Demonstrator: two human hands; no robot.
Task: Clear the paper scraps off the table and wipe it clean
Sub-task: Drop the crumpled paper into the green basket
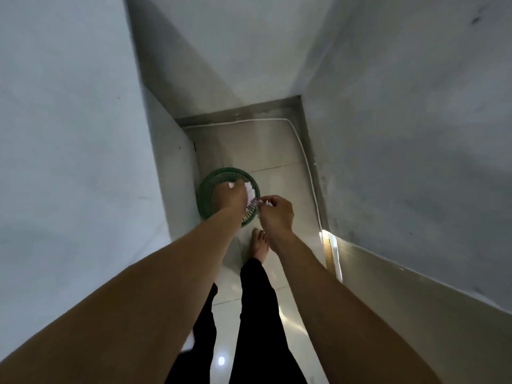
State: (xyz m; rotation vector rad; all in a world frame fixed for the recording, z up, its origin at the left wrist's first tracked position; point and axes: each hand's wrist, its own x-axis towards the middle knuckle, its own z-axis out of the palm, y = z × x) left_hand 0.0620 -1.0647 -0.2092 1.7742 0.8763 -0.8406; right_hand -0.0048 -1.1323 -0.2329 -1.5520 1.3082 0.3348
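Both your hands hover over the green basket [206, 195] near the left wall: left hand [231, 196] clutching white paper scraps [250, 194], right hand [277, 214] pinching one.

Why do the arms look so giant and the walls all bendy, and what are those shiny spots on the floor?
Head view: the wide-angle lens stretches the near forearms and bends the walls; the corridor is dim; the glossy floor mirrors lights as bright spots, and a bright strip glows by the right wall; the left hand and right hand, holding paper scraps over the green basket, look slightly soft.
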